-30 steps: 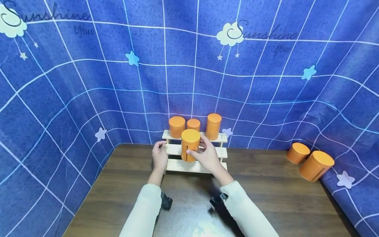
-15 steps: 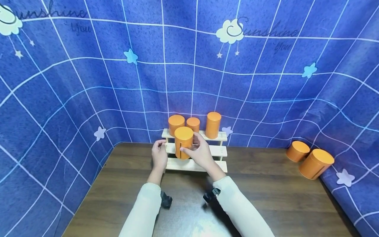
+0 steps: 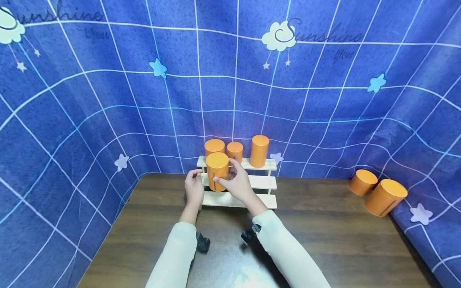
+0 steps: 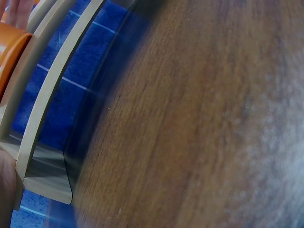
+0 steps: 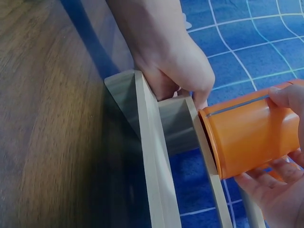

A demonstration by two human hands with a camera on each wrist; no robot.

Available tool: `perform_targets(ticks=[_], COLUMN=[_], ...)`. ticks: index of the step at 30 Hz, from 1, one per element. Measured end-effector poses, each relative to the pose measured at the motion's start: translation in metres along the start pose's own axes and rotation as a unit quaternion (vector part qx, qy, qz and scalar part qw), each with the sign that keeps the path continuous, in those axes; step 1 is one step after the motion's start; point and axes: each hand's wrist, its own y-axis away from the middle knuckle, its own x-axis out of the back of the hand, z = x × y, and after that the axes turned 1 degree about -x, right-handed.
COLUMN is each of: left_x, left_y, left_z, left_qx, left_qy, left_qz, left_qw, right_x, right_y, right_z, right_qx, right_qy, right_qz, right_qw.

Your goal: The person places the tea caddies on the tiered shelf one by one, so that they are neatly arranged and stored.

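My right hand grips a tall orange canister by its side, thumb in front and fingers behind. The canister stands upright at the left part of the middle tier of a small three-tier wooden shelf. In the right wrist view the base of the canister meets the edge of that tier. My left hand holds the left end of the shelf with curled fingers; the right wrist view shows this hand against the side panel. Only a sliver of the left hand shows in the left wrist view.
On the top tier stand a wide canister, a small canister and a tall narrow canister, all orange. Two more, a shorter canister and a larger canister, stand at the right of the wooden table. A blue curtain hangs behind.
My right hand has carried the tall canister leftward and slightly up in the head view, to the left end of the middle tier. The left hand has stayed at the shelf's left end.
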Motion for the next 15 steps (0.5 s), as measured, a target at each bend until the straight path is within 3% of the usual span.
perform_targets(ticks=[15], left_x=[0.000], left_y=[-0.001], left_z=[-0.001], left_qx=[0.003], left_qy=[0.004], left_qz=[0.003], left_qw=[1.0000], right_x=[-0.013], right_y=[-0.003], right_z=[0.012], right_qx=[-0.019], right_qy=[-0.025], right_qz=[-0.008], right_qw=[0.9995])
